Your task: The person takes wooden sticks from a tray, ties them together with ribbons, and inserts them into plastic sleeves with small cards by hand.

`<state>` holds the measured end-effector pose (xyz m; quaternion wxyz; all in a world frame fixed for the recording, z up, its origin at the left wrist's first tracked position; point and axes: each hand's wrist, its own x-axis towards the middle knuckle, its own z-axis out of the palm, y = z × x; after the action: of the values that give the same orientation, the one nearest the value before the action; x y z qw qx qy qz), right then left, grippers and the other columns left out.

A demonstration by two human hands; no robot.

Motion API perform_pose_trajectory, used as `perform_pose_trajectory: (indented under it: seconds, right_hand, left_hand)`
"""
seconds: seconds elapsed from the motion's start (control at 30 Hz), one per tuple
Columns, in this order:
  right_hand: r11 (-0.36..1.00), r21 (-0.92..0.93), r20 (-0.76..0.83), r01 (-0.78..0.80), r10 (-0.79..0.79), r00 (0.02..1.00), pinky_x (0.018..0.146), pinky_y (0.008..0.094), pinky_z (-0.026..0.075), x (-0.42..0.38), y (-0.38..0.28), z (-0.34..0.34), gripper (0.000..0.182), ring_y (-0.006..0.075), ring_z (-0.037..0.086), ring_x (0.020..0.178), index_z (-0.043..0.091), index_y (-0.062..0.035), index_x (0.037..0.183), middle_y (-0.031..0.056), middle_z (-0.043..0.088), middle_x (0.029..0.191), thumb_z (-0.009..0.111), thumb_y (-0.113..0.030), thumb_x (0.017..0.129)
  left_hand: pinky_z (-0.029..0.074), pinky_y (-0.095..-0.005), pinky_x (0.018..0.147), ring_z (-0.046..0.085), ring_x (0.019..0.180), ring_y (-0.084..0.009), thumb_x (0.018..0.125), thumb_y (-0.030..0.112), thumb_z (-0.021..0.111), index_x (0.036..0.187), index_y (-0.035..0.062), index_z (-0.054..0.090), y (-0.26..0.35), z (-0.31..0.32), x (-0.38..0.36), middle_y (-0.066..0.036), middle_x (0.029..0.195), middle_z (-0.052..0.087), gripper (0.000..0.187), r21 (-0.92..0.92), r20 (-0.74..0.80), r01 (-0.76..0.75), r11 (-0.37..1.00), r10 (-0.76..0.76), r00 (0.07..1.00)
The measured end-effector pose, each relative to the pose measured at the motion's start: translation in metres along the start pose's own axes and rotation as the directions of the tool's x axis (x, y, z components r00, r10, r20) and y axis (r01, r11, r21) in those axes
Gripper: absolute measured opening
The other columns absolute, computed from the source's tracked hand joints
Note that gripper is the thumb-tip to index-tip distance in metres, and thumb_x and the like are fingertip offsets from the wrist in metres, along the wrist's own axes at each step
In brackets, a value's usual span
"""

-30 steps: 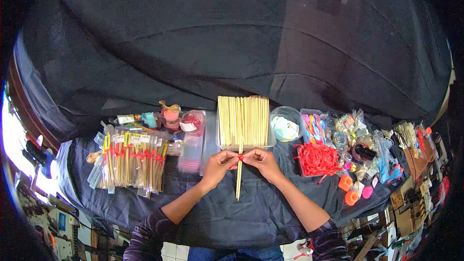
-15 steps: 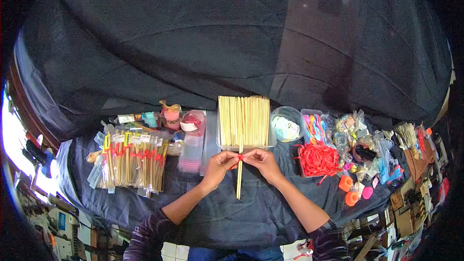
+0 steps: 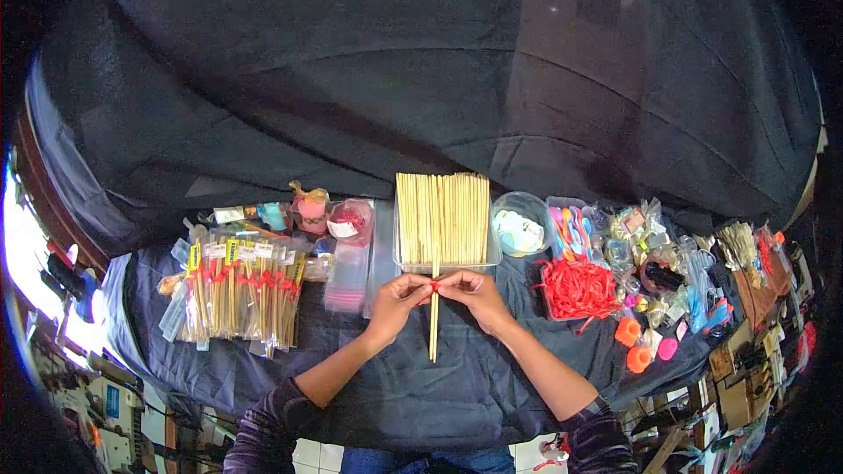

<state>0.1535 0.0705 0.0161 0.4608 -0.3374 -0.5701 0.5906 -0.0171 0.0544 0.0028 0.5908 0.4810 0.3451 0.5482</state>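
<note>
A pair of pale wooden chopsticks [image 3: 434, 333] lies lengthwise in front of me, with its upper end reaching the front of the chopstick tray. Around its upper part sits a red ribbon [image 3: 435, 285], bunched in a small knot or bow. My left hand [image 3: 395, 305] pinches the ribbon from the left, thumb and fingertips closed. From the other side, my right hand [image 3: 479, 300] also pinches it, so the fingertips of both hands nearly meet over the sticks. The fingers partly cover the ribbon, and its exact tie cannot be made out.
A clear tray of chopsticks [image 3: 443, 219] stands just beyond my hands. At left lie bagged chopsticks with red bows [image 3: 241, 290] and clear plastic sleeves [image 3: 348, 276]. To the right are a box of red ribbons [image 3: 580, 290], a round tub [image 3: 522, 226] and assorted small packets [image 3: 667, 272].
My fingertips have shifted slightly at the ribbon, and less loose red shows below them. The chopsticks and surrounding things stay in place.
</note>
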Motion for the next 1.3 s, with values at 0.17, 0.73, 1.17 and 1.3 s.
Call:
perform_pose_trajectory:
  seconds: [0.17,0.73,1.17,1.3]
  right_hand:
    - [0.999,-0.014,-0.003,0.038,-0.038,0.999,0.076,0.0234,0.046,-0.001,0.003,0.002,0.008,0.0106,0.058,0.080,0.062,0.0010,0.087,0.0061,0.063,0.087,0.062,-0.003,0.080]
    - [0.992,-0.063,-0.026,0.107,-0.109,0.994,0.074,0.0223,0.047,0.002,0.010,0.008,0.014,0.0098,0.058,0.080,0.058,0.0009,0.095,0.0060,0.062,0.088,0.059,-0.006,0.083]
    - [0.994,-0.034,-0.008,0.104,-0.104,0.995,0.075,0.0227,0.046,0.004,0.007,0.004,0.013,0.0093,0.057,0.079,0.056,0.0006,0.095,0.0049,0.061,0.087,0.058,-0.006,0.084]
    - [0.994,-0.008,-0.014,0.105,-0.105,0.994,0.074,0.0222,0.046,0.006,0.010,0.001,0.010,0.0092,0.058,0.078,0.057,0.0009,0.091,0.0048,0.061,0.086,0.058,-0.005,0.083]
  left_hand:
    - [0.045,-0.0205,0.070,0.056,0.076,-0.0078,0.085,0.005,0.057,0.094,-0.0006,0.060,-0.008,-0.004,0.002,-0.004,0.085,0.062,0.012,0.064,-0.002,-0.036,0.997,0.036,0.999]
    - [0.044,-0.0205,0.070,0.057,0.077,-0.0085,0.085,0.005,0.057,0.094,-0.0009,0.057,-0.007,-0.002,0.001,-0.004,0.084,0.062,0.011,0.120,0.006,-0.098,0.988,0.098,0.995]
    - [0.042,-0.0203,0.067,0.054,0.075,-0.0072,0.087,0.008,0.054,0.091,0.0013,0.054,-0.003,-0.002,0.000,-0.002,0.081,0.059,0.008,0.103,0.017,-0.043,0.994,0.042,0.999]
    - [0.041,-0.0199,0.066,0.053,0.074,-0.0071,0.087,0.009,0.054,0.091,0.0021,0.053,-0.004,-0.001,0.001,-0.002,0.080,0.058,0.008,0.093,0.013,-0.080,0.992,0.080,0.997]
